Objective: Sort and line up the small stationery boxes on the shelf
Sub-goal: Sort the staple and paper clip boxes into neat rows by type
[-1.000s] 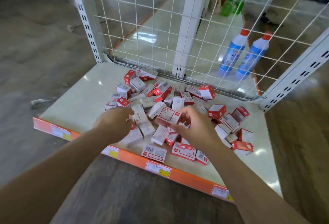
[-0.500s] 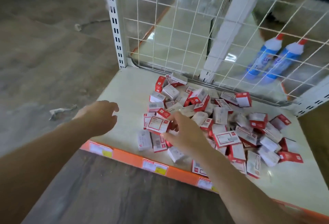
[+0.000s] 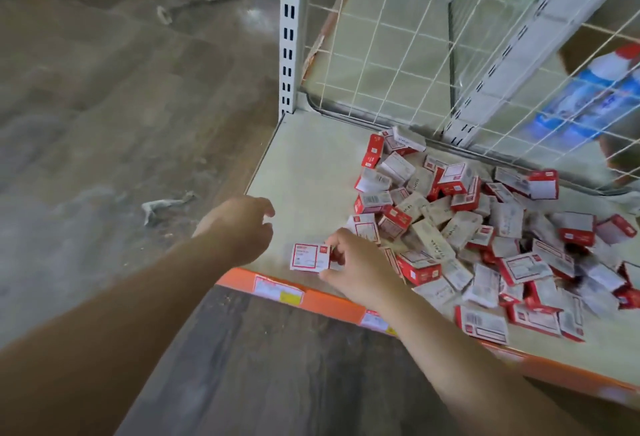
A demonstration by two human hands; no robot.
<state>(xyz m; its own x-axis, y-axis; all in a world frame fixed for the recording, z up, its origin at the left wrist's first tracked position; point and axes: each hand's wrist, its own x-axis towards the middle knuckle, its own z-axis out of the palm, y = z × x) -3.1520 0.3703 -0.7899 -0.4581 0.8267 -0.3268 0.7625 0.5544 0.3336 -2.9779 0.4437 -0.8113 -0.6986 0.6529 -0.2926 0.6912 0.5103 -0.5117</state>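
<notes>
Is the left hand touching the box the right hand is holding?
Apart. The head view shows bare shelf between the left hand and the box pinched by the right hand.

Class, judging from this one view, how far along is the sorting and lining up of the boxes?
Done: nothing lined up yet; no row shows on the shelf. In hand: the right hand pinches one box over the bare front-left part, apart from the pile; the left hand hovers beside it, fingers loosely curled, holding nothing. Left: nearly everything, since the pile lies jumbled.
</notes>
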